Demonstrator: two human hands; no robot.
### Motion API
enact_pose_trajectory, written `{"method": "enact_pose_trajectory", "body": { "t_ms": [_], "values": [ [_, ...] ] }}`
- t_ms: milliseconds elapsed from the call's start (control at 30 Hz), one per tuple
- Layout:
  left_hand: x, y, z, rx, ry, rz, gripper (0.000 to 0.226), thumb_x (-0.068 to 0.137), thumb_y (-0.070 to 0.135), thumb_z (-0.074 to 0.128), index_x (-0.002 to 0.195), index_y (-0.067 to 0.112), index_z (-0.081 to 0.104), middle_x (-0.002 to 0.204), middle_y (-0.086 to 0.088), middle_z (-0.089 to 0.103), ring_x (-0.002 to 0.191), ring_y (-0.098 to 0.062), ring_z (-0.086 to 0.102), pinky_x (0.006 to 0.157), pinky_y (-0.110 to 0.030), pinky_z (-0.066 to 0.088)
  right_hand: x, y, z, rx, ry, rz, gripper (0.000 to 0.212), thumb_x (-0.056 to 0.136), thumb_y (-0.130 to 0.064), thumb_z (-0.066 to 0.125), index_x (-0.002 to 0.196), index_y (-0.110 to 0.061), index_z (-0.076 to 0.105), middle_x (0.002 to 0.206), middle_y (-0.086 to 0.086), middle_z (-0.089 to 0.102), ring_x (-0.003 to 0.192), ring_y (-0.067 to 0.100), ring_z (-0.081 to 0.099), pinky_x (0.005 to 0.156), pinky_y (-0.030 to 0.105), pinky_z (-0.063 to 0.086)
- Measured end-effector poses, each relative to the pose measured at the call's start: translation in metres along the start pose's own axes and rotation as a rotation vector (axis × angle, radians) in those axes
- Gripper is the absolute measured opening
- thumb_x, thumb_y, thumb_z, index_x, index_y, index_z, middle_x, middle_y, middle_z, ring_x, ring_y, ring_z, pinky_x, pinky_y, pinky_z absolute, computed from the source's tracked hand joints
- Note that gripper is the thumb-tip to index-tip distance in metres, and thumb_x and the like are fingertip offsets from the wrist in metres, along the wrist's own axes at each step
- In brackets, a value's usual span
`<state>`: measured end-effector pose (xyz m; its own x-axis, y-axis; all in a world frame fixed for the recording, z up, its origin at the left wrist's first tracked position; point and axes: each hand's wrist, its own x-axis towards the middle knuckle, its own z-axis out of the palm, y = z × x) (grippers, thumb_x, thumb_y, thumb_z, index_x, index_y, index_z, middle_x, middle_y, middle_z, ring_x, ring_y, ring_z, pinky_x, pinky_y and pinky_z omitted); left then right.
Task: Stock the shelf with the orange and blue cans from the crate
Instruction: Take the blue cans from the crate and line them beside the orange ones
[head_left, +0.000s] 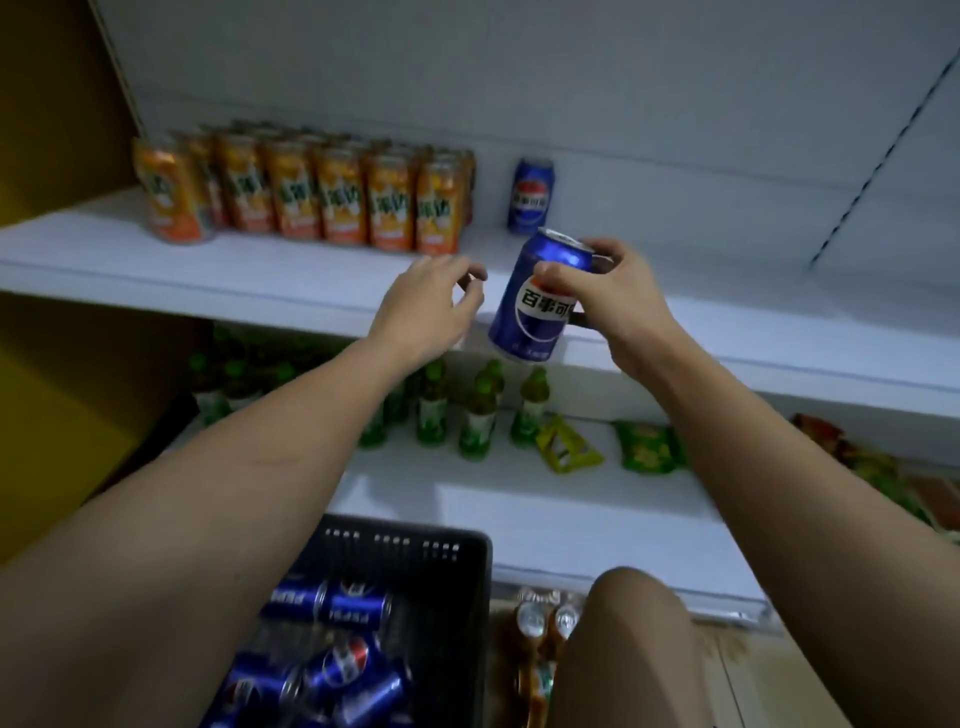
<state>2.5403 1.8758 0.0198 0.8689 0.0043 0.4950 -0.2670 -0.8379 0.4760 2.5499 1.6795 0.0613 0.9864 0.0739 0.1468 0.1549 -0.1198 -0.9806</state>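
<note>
My right hand (613, 293) grips a blue can (535, 306) near its top and holds it tilted just in front of the white shelf (208, 265). My left hand (426, 306) hovers beside the can on its left, fingers loosely curled and holding nothing. On the shelf stand several orange cans (311, 195) in rows at the left, and one blue can (531, 195) stands upright behind the held one. Below, a black crate (457, 582) holds several blue cans (332, 660) lying on their sides.
The shelf below carries green bottles (478, 410) and yellow and green snack packs (644, 447). More bottles (545, 623) stand on the floor right of the crate. My knee (634, 649) is at the lower right. A yellow wall (52, 156) borders the shelf's left.
</note>
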Motion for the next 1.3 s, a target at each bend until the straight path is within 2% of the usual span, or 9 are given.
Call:
{"method": "enact_pose_trajectory", "body": {
  "t_ms": [100,267,400,500,667,767,967,1167,1300],
  "values": [
    [0.030,0.007,0.022,0.073,-0.157,-0.009,0.032,0.097,0.036,0.047,0.124,0.025,0.060,0.123,0.001,0.060,0.115,-0.020,0.050,0.096,-0.041,0.045,0.032,-0.021,-0.019,-0.027,0.045,-0.017,0.055,0.075,-0.019,0.084,0.120,-0.013,0.053,0.105,0.001,0.064,0.091,0.015,0.068,0.082,0.039,0.060],
    [0.071,0.015,0.066,0.219,-0.436,0.022,0.045,0.099,0.046,0.036,0.139,0.032,0.050,0.140,-0.001,0.047,0.127,-0.023,0.042,0.102,-0.046,0.038,0.090,-0.021,-0.038,-0.159,0.078,-0.023,0.059,0.075,-0.016,0.083,0.122,-0.015,0.048,0.110,0.003,0.056,0.095,0.017,0.063,0.076,0.031,0.057],
    [0.098,0.018,0.090,0.258,-0.525,-0.026,0.052,0.097,0.057,0.030,0.145,0.040,0.040,0.154,0.005,0.033,0.142,-0.019,0.026,0.114,-0.057,0.013,0.139,-0.006,-0.043,-0.266,0.102,-0.031,0.062,0.075,-0.017,0.083,0.126,-0.014,0.050,0.113,0.003,0.059,0.096,0.018,0.061,0.065,0.022,0.051],
    [0.102,0.015,0.097,0.278,-0.521,-0.028,0.055,0.096,0.061,0.027,0.148,0.042,0.032,0.158,0.008,0.026,0.145,-0.016,0.019,0.114,-0.059,0.005,0.179,0.004,-0.042,-0.319,0.131,-0.027,0.059,0.075,-0.018,0.083,0.127,-0.014,0.054,0.110,0.001,0.061,0.095,0.017,0.061,0.060,0.019,0.047],
    [0.102,0.010,0.101,0.284,-0.508,-0.016,0.056,0.096,0.062,0.025,0.150,0.045,0.025,0.160,0.009,0.021,0.147,-0.015,0.014,0.115,-0.058,0.002,0.238,0.021,-0.033,-0.369,0.193,-0.046,0.063,0.076,-0.012,0.081,0.131,-0.011,0.052,0.122,0.007,0.061,0.104,0.021,0.061,0.080,0.030,0.054],
    [0.102,0.007,0.104,0.294,-0.502,-0.009,0.057,0.096,0.063,0.023,0.150,0.046,0.024,0.160,0.010,0.020,0.147,-0.015,0.012,0.115,-0.056,0.002,0.263,0.031,-0.028,-0.384,0.205,-0.068,0.061,0.075,-0.011,0.080,0.129,-0.007,0.053,0.121,0.009,0.062,0.103,0.021,0.062,0.080,0.029,0.053],
    [0.103,0.007,0.106,0.309,-0.506,-0.017,0.056,0.096,0.064,0.022,0.149,0.047,0.023,0.161,0.010,0.018,0.148,-0.015,0.010,0.116,-0.057,0.002,0.293,0.039,-0.013,-0.489,0.230,-0.112,0.047,0.077,-0.015,0.079,0.118,-0.004,0.060,0.117,0.012,0.066,0.106,0.026,0.065,0.089,0.037,0.055],
    [0.103,0.008,0.106,0.307,-0.499,-0.026,0.056,0.095,0.064,0.022,0.149,0.047,0.023,0.161,0.010,0.019,0.148,-0.016,0.011,0.116,-0.056,0.002,0.296,0.047,-0.009,-0.472,0.228,-0.115,0.066,0.080,-0.022,0.080,0.134,-0.006,0.046,0.133,0.011,0.056,0.118,0.025,0.057,0.095,0.033,0.050],
    [0.102,0.007,0.106,0.298,-0.484,-0.017,0.056,0.095,0.064,0.024,0.148,0.046,0.026,0.160,0.010,0.021,0.147,-0.015,0.014,0.115,-0.056,0.004,0.278,0.056,-0.006,-0.446,0.169,0.035,0.071,0.084,-0.023,0.077,0.137,0.000,0.037,0.139,0.017,0.050,0.126,0.030,0.052,0.098,0.035,0.046]
  ]
}}
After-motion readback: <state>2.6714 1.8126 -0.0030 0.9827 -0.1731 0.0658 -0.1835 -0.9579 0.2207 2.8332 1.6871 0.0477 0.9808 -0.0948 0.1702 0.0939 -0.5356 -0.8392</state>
